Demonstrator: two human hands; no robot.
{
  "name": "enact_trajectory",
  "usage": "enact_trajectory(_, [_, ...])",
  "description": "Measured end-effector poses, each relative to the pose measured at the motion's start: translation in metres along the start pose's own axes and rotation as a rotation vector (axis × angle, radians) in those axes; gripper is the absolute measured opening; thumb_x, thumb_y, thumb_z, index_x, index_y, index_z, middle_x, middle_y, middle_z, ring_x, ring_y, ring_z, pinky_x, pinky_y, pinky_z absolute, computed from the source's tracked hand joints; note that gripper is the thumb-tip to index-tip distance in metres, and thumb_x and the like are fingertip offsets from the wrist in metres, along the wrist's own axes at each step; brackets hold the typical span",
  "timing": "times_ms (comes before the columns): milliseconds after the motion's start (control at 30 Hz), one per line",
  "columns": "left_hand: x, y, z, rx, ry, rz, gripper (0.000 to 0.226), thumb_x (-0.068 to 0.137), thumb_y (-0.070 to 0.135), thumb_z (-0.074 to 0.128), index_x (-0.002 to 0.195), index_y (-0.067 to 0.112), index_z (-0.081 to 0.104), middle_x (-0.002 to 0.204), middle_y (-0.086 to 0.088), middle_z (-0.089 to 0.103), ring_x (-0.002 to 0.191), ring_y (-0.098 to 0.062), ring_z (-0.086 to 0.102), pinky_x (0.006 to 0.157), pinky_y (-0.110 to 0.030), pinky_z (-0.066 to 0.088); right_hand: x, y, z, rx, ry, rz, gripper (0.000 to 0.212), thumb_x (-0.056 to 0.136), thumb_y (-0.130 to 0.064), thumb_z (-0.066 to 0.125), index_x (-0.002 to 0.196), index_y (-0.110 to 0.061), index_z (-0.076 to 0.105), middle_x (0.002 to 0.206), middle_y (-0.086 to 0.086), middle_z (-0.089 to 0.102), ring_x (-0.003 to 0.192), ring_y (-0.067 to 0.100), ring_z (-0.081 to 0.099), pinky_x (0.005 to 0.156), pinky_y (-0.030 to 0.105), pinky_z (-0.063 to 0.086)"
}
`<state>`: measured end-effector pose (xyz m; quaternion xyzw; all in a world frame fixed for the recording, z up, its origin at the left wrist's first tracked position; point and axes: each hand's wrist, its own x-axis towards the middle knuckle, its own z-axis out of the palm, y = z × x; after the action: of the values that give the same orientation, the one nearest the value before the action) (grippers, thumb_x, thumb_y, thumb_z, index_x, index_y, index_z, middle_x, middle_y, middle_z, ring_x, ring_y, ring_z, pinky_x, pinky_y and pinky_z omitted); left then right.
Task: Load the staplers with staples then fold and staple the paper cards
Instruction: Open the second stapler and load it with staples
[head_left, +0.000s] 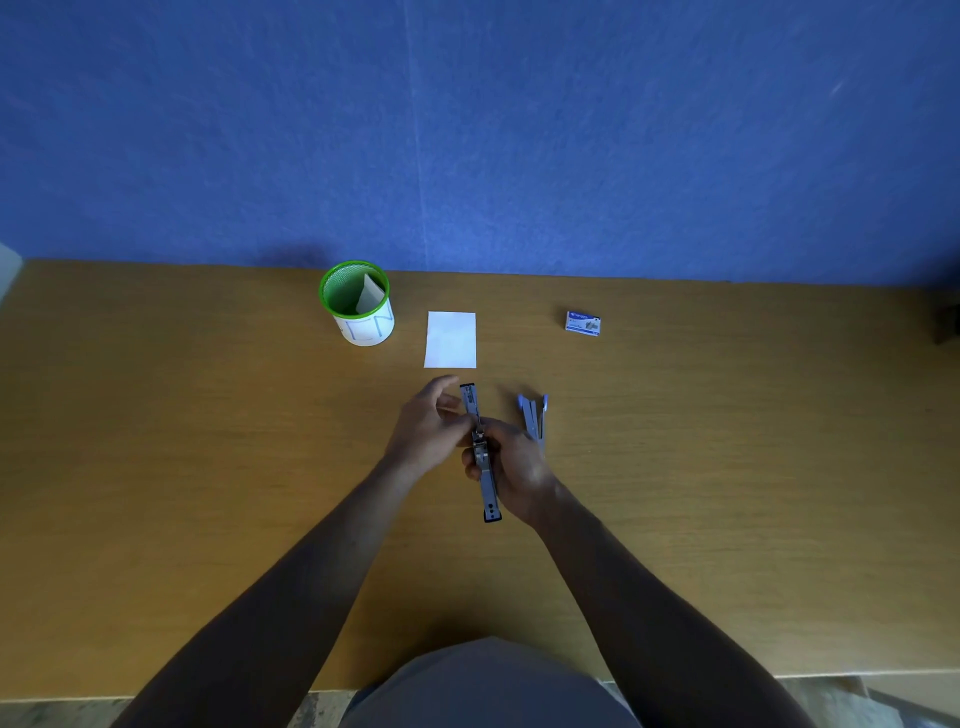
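A grey stapler (480, 452) is swung fully open into one long strip above the wooden table (208, 467). My right hand (511, 470) grips it around the middle from the right. My left hand (428, 426) touches the stapler's upper half near the hinge with its fingertips; whether it pinches staples I cannot tell. A second grey stapler (535, 418) lies partly open on the table just right of my right hand. A white paper card (450, 339) lies flat beyond the hands. A small blue box of staples (583, 323) sits at the back right.
A green mesh cup (357, 304) with a white label band stands at the back left and holds a folded card. The blue wall (467, 130) rises behind the table. The table's front edge runs close to my body.
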<state>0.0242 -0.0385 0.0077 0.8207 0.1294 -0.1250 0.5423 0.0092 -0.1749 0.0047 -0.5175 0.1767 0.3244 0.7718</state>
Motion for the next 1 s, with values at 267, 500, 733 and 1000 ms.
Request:
enact_trajectory(267, [0.005,-0.005,0.003,-0.086,0.084,-0.067,0.032,0.084,0.019,0.067,0.116,0.021,0.063,0.087,0.002,0.063,0.085,-0.012,0.064,0.066,-0.020,0.045,-0.005,0.004,0.000,-0.011,0.009,0.041,0.028,0.099,-0.015,0.044,0.107,0.002,0.066,0.081,0.012,0.062,0.060,0.016,0.052,0.052,0.027,0.039])
enact_trajectory(500, [0.007,-0.008,0.002,-0.238,0.136,-0.114,0.016,0.084,0.018,0.068,0.100,0.017,0.068,0.082,-0.008,0.071,0.078,-0.027,0.070,0.076,-0.042,0.058,-0.008,0.004,0.000,-0.017,-0.013,0.046,0.027,0.098,-0.016,0.045,0.103,-0.004,0.069,0.084,0.012,0.063,0.061,0.016,0.052,0.052,0.027,0.039])
enact_trajectory(733, [-0.009,-0.006,-0.003,-0.069,0.267,0.296,0.019,0.092,0.022,0.064,0.105,0.008,0.067,0.094,0.001,0.066,0.081,0.002,0.061,0.067,-0.009,0.045,-0.007,0.004,-0.002,0.006,0.044,0.042,0.020,0.098,-0.013,0.045,0.103,0.000,0.060,0.084,0.014,0.064,0.059,0.016,0.053,0.051,0.027,0.041])
enact_trajectory(1000, [-0.032,-0.019,0.007,0.186,0.046,0.682,0.010,0.092,0.018,0.064,0.095,0.009,0.069,0.088,-0.001,0.063,0.080,-0.009,0.060,0.069,-0.024,0.049,-0.005,0.001,-0.007,-0.103,0.023,-0.054,0.026,0.096,-0.010,0.040,0.082,-0.001,0.060,0.067,0.009,0.051,0.059,0.019,0.045,0.051,0.031,0.036])
